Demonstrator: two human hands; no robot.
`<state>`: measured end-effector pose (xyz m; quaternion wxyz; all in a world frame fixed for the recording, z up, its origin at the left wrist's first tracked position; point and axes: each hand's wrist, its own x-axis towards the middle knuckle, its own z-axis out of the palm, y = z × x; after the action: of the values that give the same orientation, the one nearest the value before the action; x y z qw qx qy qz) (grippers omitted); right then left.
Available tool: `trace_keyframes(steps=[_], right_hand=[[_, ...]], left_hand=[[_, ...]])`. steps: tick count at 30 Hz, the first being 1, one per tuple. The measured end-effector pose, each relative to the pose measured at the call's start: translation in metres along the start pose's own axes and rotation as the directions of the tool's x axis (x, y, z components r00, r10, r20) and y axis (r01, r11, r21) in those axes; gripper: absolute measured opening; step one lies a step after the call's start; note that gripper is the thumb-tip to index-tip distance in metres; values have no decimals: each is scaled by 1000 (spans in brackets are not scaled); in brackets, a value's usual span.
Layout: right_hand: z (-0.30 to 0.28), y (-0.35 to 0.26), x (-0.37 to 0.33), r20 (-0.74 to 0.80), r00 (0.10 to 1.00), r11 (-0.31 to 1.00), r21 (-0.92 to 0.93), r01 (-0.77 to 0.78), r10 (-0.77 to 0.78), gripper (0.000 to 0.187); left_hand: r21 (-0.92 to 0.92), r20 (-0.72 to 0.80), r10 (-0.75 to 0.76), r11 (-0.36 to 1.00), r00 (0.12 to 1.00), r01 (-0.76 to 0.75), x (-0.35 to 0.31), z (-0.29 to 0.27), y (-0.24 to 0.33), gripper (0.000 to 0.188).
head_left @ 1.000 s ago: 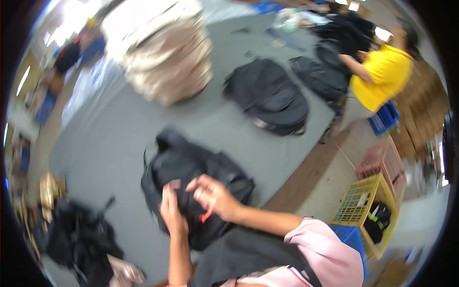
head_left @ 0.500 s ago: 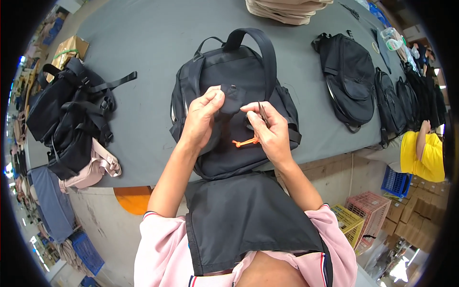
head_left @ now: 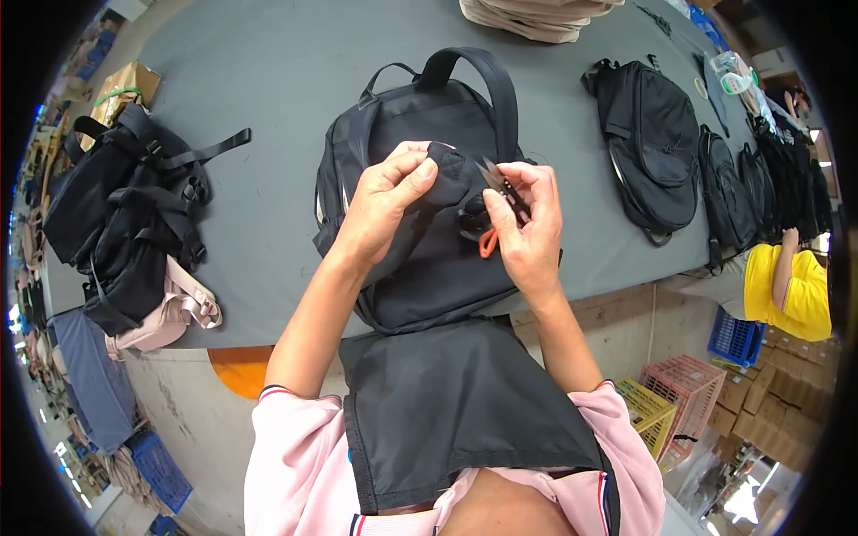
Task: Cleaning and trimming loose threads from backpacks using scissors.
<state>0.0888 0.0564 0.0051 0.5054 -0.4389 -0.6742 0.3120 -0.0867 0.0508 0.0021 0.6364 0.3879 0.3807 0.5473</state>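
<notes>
A black backpack [head_left: 407, 125] lies on the grey table in front of me, with its shoulder strap looped up at the far side. My left hand [head_left: 382, 198] is closed on the end of a black padded strap [head_left: 450, 175], raised above the bag. Thread snips [head_left: 508, 189] are gripped in my right hand [head_left: 533, 229], their dark pointed blades up and apart from the strap end. From beneath the right hand hangs an orange cord loop [head_left: 488, 242], beside a small black part too obscured to name.
Black bags with loose straps [head_left: 134, 214] and a pink one [head_left: 165, 313] lie at left. On the right rest another black backpack [head_left: 652, 143] and several more. Beige fabric pieces [head_left: 536, 20] are stacked at the far edge. A person in yellow [head_left: 786, 290] stands right, near plastic crates [head_left: 684, 393].
My right hand has moved up and slightly right, turning so the snips' blades show. The left hand has lifted the strap end a little. The orange cord now hangs as a loop.
</notes>
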Motion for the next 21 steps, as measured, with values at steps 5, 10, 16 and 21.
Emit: trace_keyframes(steps=[5,10,16,21], right_hand=[[-5,-12,4,119,982,971,172,-163,144,25],[4,-18,-6,270,948,955,195,-223,166,30],[36,32,-15,409,873,963,-142,-228,267,18],[30,26,-24,390,865,947,-80,-310,316,13]], left_hand=[[202,-2,54,978,999,-52,6,-4,2,23],[643,259,177,702,949,-306,45,-1,23,34],[627,337,-26,752,941,-203,60,-24,-3,34],[463,-341,349,870,873,-167,-21,-69,23,26]])
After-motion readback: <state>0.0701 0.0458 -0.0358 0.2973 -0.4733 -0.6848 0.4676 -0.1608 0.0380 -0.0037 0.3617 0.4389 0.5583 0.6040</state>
